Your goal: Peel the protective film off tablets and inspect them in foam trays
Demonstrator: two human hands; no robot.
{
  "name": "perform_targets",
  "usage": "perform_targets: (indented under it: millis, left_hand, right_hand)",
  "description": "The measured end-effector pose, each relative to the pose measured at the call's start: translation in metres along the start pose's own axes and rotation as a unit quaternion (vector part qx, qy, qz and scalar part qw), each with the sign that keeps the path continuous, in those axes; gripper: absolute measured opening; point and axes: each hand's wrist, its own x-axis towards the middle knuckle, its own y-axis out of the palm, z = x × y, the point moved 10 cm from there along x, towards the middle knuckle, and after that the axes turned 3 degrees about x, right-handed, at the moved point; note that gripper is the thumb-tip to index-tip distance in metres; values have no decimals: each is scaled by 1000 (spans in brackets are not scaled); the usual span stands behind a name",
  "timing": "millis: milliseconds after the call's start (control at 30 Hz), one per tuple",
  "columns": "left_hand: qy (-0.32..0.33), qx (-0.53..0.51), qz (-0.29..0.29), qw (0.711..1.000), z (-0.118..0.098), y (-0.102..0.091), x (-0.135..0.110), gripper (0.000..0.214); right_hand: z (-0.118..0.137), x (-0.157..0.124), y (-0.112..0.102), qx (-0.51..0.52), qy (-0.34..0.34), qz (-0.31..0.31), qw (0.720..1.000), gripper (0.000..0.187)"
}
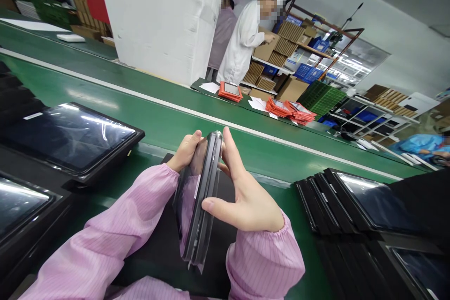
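Observation:
I hold a thin dark tablet (202, 197) on edge between both hands, above a black mat on the green bench. It has a clear film or bag around it. My left hand (186, 150) grips its far left side, fingers curled over the top edge. My right hand (242, 192) clasps the right side, with the thumb across the lower edge and a finger up along the top. Both arms wear pink striped sleeves.
Black-framed screens (70, 138) lie at the left, and a fanned stack of tablets (351, 201) at the right. Beyond runs a green conveyor (140, 89) with orange sleeves (288, 110) and papers. A person in a white coat (242, 42) stands by cardboard-box shelves.

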Motion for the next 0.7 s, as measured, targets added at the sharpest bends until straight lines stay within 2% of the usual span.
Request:
perform_targets:
  millis: [133,400,700]
  left_hand:
    - [2,-11,-9,1000,1,-3,1,75]
    - [3,-2,-12,1000,3,-3,1,73]
    - [4,-2,-13,1000,2,-3,0,73]
  right_hand:
    - [-3,2,0,9,-3,7,1000,123]
    - [-3,6,2,22,10,-23,999,124]
    - [-2,6,1,12,4,-13,1000,127]
